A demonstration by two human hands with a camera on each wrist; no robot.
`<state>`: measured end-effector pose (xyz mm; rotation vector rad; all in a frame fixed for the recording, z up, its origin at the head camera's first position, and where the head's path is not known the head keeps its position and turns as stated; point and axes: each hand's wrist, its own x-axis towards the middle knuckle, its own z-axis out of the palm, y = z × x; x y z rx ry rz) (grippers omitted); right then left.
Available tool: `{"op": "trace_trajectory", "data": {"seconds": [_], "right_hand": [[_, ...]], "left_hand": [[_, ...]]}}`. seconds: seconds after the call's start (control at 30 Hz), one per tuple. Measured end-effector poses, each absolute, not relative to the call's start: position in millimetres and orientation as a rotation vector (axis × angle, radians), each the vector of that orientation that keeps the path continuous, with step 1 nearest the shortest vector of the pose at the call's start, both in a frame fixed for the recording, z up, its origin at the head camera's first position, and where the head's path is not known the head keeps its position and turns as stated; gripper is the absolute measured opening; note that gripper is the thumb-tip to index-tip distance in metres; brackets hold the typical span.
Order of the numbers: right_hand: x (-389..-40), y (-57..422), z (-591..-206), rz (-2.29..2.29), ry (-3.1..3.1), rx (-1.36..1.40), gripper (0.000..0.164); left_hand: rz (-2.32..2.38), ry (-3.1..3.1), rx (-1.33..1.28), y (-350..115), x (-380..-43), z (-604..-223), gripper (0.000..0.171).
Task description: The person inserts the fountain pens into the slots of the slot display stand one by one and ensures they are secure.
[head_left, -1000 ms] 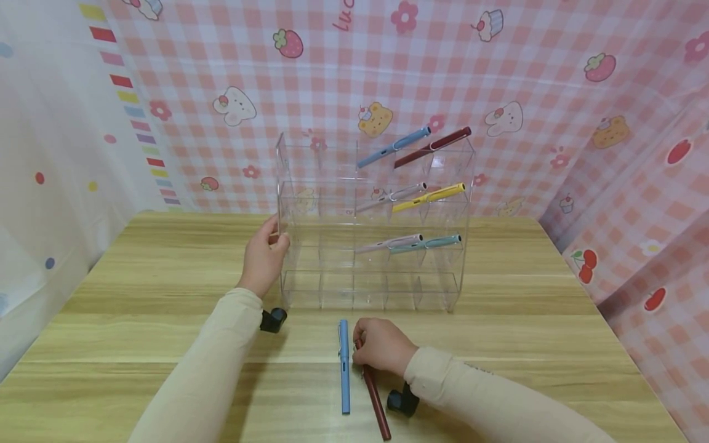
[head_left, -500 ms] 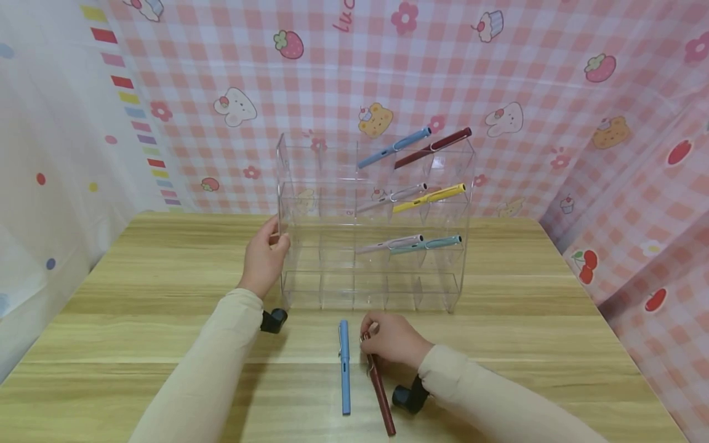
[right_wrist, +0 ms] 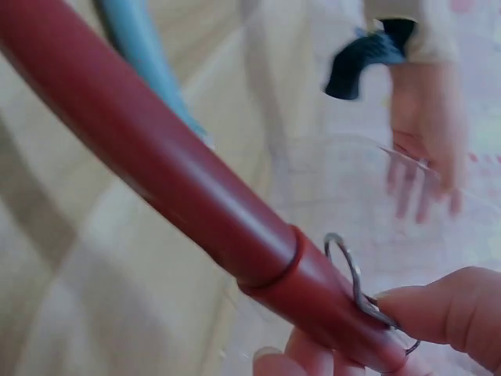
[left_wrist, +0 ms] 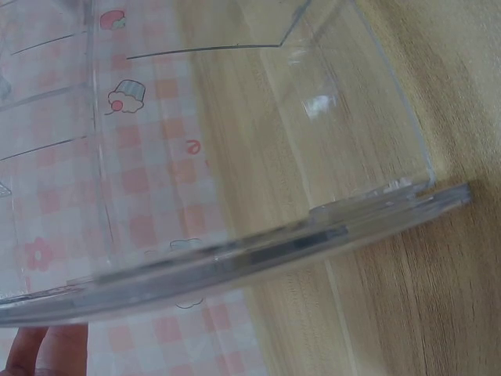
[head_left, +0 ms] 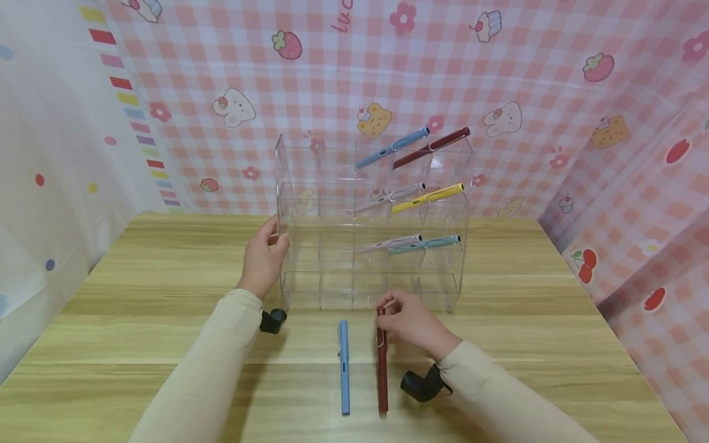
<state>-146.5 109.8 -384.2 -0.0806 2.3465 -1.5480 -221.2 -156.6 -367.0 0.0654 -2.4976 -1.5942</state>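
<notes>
My right hand (head_left: 412, 320) pinches a dark red pen (head_left: 382, 375) near its clip end, thumb against the wire clip in the right wrist view. The pen points back toward me, just in front of the rack. Left of it on the table lies a light blue pen (head_left: 344, 369) with a clip. A clear acrylic pen rack (head_left: 338, 280) stands behind them. My left hand (head_left: 263, 261) rests at the rack's left side; in the right wrist view its fingers (right_wrist: 423, 188) look straight against the panel. Only fingertips (left_wrist: 63, 352) show in the left wrist view.
Several pens lie slanted in the rack's right part: a blue pen (head_left: 393, 147) and a dark red one on top, a grey and a yellow pen (head_left: 429, 198) below, a pale pink and a teal pen (head_left: 426, 244) lower. A checked cloth (head_left: 332, 80) hangs behind.
My right hand has moved right and toward the rack with the dark red pen, which has swung from slanted to nearly in line with the blue pen. My left hand has stayed put.
</notes>
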Motion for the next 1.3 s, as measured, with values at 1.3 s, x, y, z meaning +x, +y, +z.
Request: {"op": "trace_trajectory", "data": {"seconds": [1.3], "right_hand": [[-161, 147, -354, -2.599, 2.22, 0.376, 0.02]], "left_hand": [[-1.571, -2.503, 0.05, -156, -221, -366, 0.046]]}}
